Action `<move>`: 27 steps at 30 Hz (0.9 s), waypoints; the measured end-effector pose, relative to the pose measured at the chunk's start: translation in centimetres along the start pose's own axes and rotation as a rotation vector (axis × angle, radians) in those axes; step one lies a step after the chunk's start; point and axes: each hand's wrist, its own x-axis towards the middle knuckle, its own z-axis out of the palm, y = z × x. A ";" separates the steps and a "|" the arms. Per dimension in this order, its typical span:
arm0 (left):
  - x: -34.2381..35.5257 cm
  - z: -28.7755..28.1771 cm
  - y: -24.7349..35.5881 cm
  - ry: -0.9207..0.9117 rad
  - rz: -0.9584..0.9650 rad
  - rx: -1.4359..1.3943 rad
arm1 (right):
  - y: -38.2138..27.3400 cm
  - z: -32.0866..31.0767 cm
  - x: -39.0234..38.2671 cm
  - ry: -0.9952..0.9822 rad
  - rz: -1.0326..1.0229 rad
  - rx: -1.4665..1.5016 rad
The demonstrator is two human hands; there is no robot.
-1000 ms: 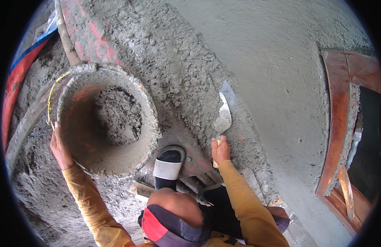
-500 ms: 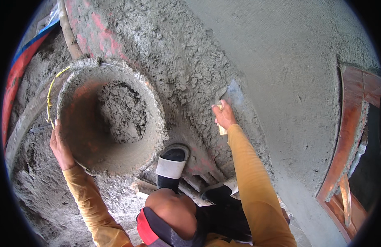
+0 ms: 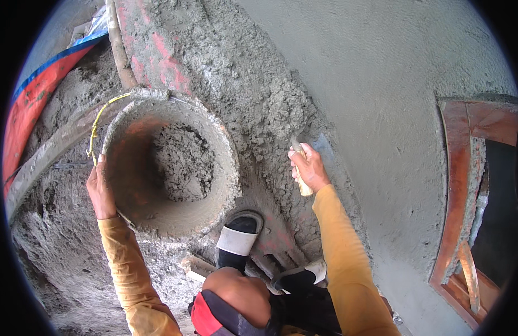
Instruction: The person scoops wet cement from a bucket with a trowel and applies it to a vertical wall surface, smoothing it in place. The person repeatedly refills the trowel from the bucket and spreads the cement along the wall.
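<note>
A mortar-caked bucket [image 3: 230, 159] tips toward me at the left, its wide mouth showing grey wet mortar [image 3: 183, 162] inside. My left hand [image 3: 101, 193] grips its left rim, near the yellow wire handle [image 3: 92, 134]. Right of the bucket, my right hand [image 3: 312, 169] is closed around the pale handle of a trowel [image 3: 305, 187]. Only a little of the trowel's blade shows above the fist, against the edge of a lumpy mortar heap [image 3: 287, 109].
Smooth grey plaster [image 3: 382, 140] covers the surface at the right, up to a reddish-brown wooden frame [image 3: 454, 190] around a dark opening. My sandalled foot [image 3: 238, 241] is just below the bucket. A red and blue tarp [image 3: 40, 106] and a pole [image 3: 120, 47] lie at the upper left.
The trowel has turned in my right hand's grip, and a fuller lump of mortar now sits just above it. My left hand stays on the bucket; the whole view has shifted slightly.
</note>
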 end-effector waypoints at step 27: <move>0.2 0.2 -1.0 -0.011 -0.022 -0.060 | 3.3 -0.3 3.1 0.461 -0.028 -0.967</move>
